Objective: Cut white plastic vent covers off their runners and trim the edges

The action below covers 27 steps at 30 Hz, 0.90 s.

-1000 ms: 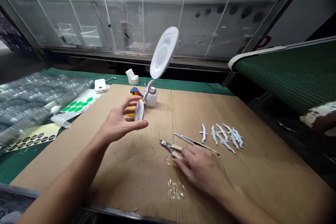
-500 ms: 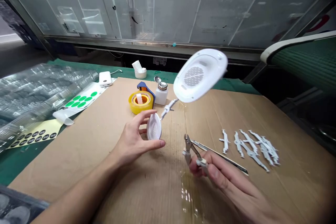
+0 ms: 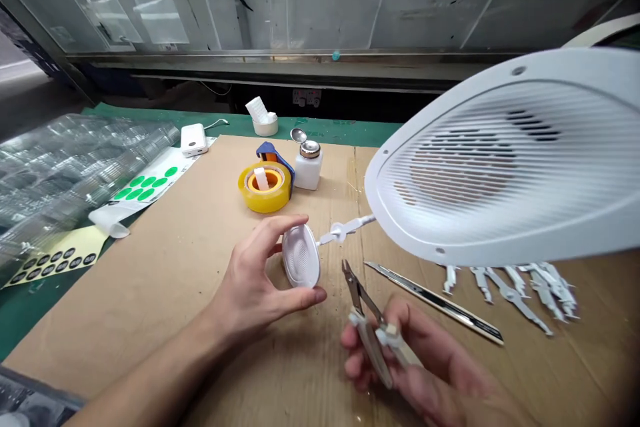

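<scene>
My left hand pinches the small white oval shell of a moulded plastic piece. A thin white runner joins it to a large white slatted oval shell, which is raised close to the camera at the right. My right hand is closed on small cutting pliers with pale handles. The pliers' jaws point up toward the runner, a little below it. A metal blade tool lies on the brown cardboard beside my right hand.
Several cut white runner pieces lie on the cardboard at right. Behind are a yellow tape roll, a white dispenser bottle, a small cup and a white power bank. Sticker sheets and clear plastic trays sit left.
My right hand picked the pliers off the cardboard and raised them toward the runner. My left hand turned the plastic piece, so the large shell swung right and close to the camera.
</scene>
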Tool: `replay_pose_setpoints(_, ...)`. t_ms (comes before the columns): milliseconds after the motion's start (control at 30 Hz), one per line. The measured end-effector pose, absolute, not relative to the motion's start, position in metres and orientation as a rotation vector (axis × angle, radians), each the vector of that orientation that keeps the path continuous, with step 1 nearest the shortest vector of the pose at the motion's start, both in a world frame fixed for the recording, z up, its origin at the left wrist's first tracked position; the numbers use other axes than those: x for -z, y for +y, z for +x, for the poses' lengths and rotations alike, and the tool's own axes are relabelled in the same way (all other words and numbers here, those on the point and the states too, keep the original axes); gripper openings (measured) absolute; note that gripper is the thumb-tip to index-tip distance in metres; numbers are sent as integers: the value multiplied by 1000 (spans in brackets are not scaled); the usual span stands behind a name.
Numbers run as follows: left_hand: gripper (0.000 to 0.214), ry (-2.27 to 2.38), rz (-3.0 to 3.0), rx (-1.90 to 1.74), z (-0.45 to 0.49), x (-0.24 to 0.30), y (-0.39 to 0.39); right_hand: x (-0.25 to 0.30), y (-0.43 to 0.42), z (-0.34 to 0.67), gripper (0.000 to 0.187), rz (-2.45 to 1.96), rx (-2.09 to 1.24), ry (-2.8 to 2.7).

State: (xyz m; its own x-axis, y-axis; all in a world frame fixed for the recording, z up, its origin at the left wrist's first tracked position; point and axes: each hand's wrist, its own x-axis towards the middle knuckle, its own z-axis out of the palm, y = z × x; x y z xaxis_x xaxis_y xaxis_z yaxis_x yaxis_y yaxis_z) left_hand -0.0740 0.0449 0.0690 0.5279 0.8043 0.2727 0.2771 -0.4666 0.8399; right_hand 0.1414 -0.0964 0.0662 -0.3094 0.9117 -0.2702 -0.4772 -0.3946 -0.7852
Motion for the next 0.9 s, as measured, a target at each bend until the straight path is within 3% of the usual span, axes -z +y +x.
replay_pose_setpoints(167,76,822,2125,-867,-71,-67,41,-68,-99,137,51,-897,-1926,-462)
replay_pose_setpoints(400,72,748,2223,-867,-66,-68,35,-58,-103,124,66,-1167,-1874,-628)
replay_pose_setpoints(900,72,696,2293,-859,-64,-69,29,-55,-102,120,76,-1443,-1787,-734)
